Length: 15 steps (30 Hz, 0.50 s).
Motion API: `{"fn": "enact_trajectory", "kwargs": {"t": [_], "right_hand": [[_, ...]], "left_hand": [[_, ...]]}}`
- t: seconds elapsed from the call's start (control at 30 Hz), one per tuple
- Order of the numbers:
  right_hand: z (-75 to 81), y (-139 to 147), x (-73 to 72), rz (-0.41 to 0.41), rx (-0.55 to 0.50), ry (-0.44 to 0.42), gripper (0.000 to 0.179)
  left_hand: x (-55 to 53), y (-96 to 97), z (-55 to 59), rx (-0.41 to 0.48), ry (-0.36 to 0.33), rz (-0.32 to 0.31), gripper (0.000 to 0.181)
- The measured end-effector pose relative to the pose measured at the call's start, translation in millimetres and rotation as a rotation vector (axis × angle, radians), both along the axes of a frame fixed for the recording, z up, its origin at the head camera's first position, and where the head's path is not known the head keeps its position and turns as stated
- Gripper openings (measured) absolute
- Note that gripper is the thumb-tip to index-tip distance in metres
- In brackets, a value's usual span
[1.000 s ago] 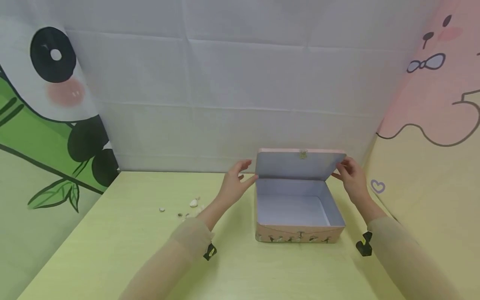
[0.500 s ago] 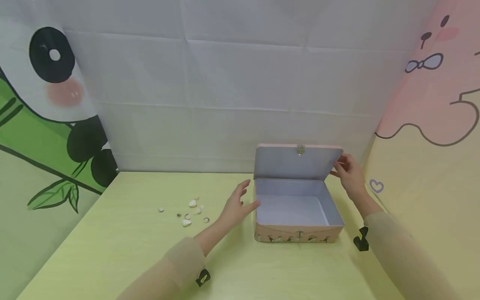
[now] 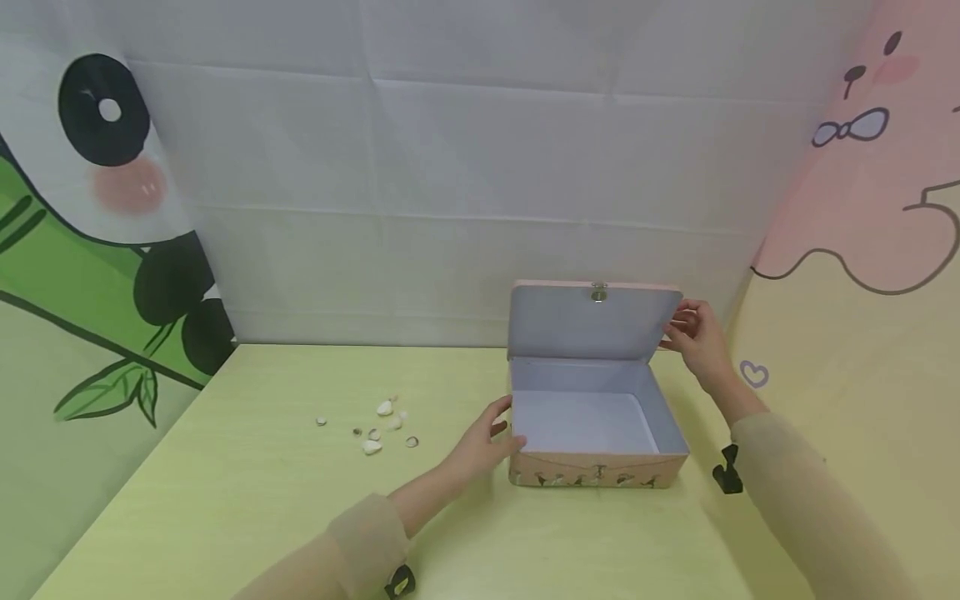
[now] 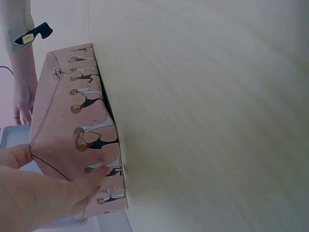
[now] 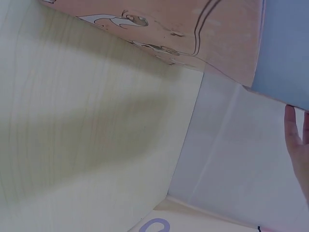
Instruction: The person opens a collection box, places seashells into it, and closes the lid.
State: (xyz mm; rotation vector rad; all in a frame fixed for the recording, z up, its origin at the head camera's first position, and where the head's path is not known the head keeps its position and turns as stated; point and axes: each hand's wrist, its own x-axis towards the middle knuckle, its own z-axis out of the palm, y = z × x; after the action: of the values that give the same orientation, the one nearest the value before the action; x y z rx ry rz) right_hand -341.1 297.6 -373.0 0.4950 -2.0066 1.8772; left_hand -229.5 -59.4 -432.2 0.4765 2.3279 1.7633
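Plainly, open box (image 3: 600, 469) between left grip (image 3: 482, 444) and right grip (image 3: 701, 342).

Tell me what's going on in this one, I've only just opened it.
A person is handling a pink box with both hands. The right hand holds the right edge of its lid, which stands open, while the left hand touches the box at its near left corner. To the left, some small pieces, too small to identify, lie scattered on the table.
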Motion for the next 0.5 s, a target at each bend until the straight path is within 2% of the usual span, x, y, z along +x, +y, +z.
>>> {"fn": "enact_trajectory", "kwargs": {"t": [0.17, 0.5], "right_hand": [[0.7, 1.9, -2.0, -0.016, 0.058, -0.005, 0.034], [4.9, -1.0, -4.4, -0.061, 0.154, -0.039, 0.03]], "left_hand": [[5.4, 3.0, 0.7, 0.049, -0.013, -0.004, 0.069], [15.6, 5.2, -0.3, 0.041, -0.013, 0.01, 0.071]]}}
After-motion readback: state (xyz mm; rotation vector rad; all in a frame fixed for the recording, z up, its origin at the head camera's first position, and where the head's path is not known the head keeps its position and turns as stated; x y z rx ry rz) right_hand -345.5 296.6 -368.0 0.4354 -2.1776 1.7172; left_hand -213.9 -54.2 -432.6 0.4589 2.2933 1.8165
